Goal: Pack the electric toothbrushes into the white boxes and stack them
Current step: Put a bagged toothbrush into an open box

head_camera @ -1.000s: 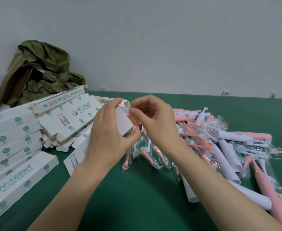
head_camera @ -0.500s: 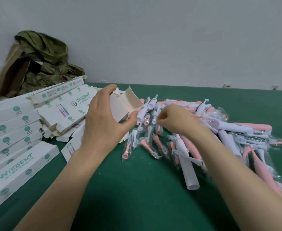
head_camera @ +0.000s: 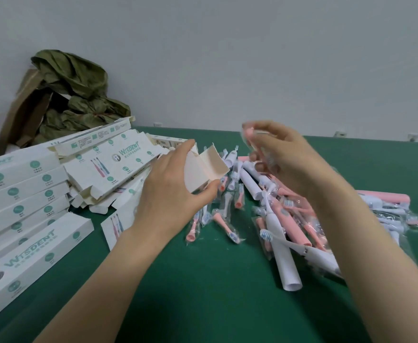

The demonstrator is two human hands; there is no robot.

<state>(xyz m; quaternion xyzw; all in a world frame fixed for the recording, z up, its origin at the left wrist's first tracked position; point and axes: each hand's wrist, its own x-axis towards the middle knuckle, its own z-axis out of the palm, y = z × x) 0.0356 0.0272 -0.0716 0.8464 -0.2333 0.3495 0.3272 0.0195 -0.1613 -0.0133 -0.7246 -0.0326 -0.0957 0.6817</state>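
My left hand (head_camera: pixel 170 191) grips a white box (head_camera: pixel 200 169) whose end flaps stand open toward the right. My right hand (head_camera: pixel 284 157) is raised just right of it and pinches a pink brush head in a clear wrapper (head_camera: pixel 252 137). Below lies a pile of pink and white electric toothbrushes (head_camera: pixel 284 233) and wrapped brush heads (head_camera: pixel 217 219) on the green table (head_camera: pixel 203 293). Packed white boxes (head_camera: pixel 22 194) are stacked at the left.
Flat and half-folded white cartons (head_camera: pixel 111 164) lie heaped behind the stack. One long box (head_camera: pixel 29 263) lies at the front left. A brown cardboard box with crumpled green paper (head_camera: pixel 74 95) stands against the wall at the back left.
My right hand went down into the pile and has come back up with a wrapped pink brush head. My left hand keeps the open box, now tilted a little lower.
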